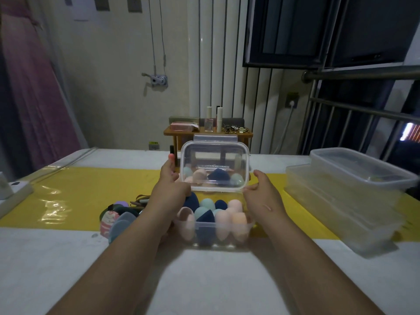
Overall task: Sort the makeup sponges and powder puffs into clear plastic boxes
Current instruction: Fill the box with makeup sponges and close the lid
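Note:
A clear plastic box (pixel 213 241) stands on the table in front of me, filled with several egg-shaped makeup sponges (pixel 223 218) in pink, navy and teal. Over it I hold its clear lid (pixel 214 155) tilted up on edge, and the sponges show through the lid. My left hand (pixel 171 185) grips the lid's left lower corner, thumb up along the side. My right hand (pixel 263 192) pinches the lid's right lower corner. A pile of powder puffs (pixel 118 220) lies on the table left of the box, partly hidden by my left forearm.
Two larger clear boxes (pixel 354 189) are stacked at the right on the yellow runner (pixel 79 196). A small wooden shelf (pixel 208 133) with cosmetic bottles stands at the table's far edge. A white device (pixel 13 189) sits at the left edge.

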Motion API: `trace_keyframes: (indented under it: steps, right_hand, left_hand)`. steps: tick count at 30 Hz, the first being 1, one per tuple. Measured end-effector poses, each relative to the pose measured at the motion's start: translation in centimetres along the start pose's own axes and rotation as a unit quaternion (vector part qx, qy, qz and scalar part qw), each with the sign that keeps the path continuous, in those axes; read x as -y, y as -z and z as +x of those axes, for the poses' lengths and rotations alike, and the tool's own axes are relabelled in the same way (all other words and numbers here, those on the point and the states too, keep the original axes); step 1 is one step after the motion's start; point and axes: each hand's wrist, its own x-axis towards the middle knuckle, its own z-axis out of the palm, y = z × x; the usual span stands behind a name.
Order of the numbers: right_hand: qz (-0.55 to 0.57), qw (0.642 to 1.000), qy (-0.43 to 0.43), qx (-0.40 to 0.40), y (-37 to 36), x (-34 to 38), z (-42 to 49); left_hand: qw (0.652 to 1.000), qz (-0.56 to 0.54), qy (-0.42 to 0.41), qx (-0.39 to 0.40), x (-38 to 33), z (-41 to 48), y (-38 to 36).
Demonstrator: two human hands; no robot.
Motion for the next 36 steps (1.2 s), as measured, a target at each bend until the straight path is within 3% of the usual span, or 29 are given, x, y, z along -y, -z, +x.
trace_keyframes:
  steps: [10,13,16,18,23,26,32,36]
  right_hand:
    - [-0.027,0.999,0.035,-0.02,-0.5,-0.5,0.0]
    - [0.041,0.997,0.022,-0.055,-0.3,-0.3,0.0]
    - [0.134,0.988,-0.004,-0.074,-0.1,0.3,-0.4]
    - [0.172,0.982,-0.026,-0.068,0.0,0.5,-0.6]
    - [0.167,0.982,-0.074,-0.04,0.4,0.5,-0.2]
    - [0.102,0.993,-0.057,-0.036,0.6,0.3,0.1]
    - [0.088,0.993,-0.064,-0.039,1.0,-0.5,0.3]
    - [0.099,0.994,-0.053,0.012,1.3,-0.2,0.1]
  left_hand:
    - [0.999,0.02,-0.028,-0.021,0.6,0.5,-0.4]
    - [0.998,-0.015,-0.055,-0.011,0.7,0.2,-0.3]
    - [0.988,-0.128,-0.007,-0.085,0.4,-0.6,0.2]
    - [0.983,-0.138,0.015,-0.12,0.6,-0.5,0.9]
    - [0.995,-0.063,0.077,-0.029,0.1,-0.3,1.4]
    - [0.991,0.029,0.123,-0.042,-0.3,0.0,0.4]
    - [0.997,0.0,0.071,-0.027,1.5,-0.3,0.1]
    - [0.998,0.013,0.067,-0.018,1.5,-0.1,0.2]
